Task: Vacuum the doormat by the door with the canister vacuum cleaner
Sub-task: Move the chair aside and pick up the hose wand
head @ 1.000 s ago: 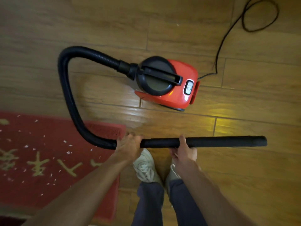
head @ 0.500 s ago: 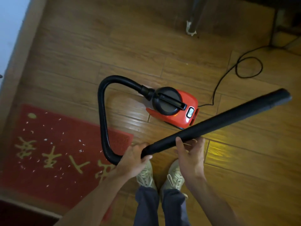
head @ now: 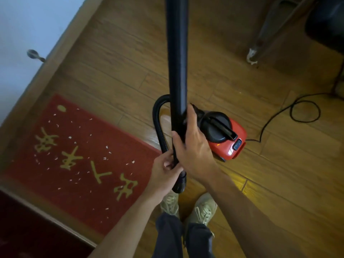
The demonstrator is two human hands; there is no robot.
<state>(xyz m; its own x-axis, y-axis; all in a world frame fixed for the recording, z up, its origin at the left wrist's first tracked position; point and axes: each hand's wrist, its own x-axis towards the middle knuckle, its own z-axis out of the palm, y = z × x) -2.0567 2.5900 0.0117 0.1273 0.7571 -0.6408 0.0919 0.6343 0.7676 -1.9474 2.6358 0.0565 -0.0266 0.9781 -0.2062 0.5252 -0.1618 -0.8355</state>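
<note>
The left hand (head: 165, 170) grips the black wand (head: 176, 53) low, beside the hose (head: 158, 127), and the right hand (head: 193, 146) wraps it just above; the wand's length runs up the frame's centre. The red doormat (head: 83, 155) lies lower left, nearer the left hand

Warm brown wooden plank floor (head: 115, 58) spans the view. Far right: slanted grey metal furniture legs (head: 260, 40) resting on the floor, beside a dark, blurred block (head: 327, 21). Near left corner: dark red carpet (head: 28, 226), bordered on its far side by a pale wooden strip (head: 46, 214).
</note>
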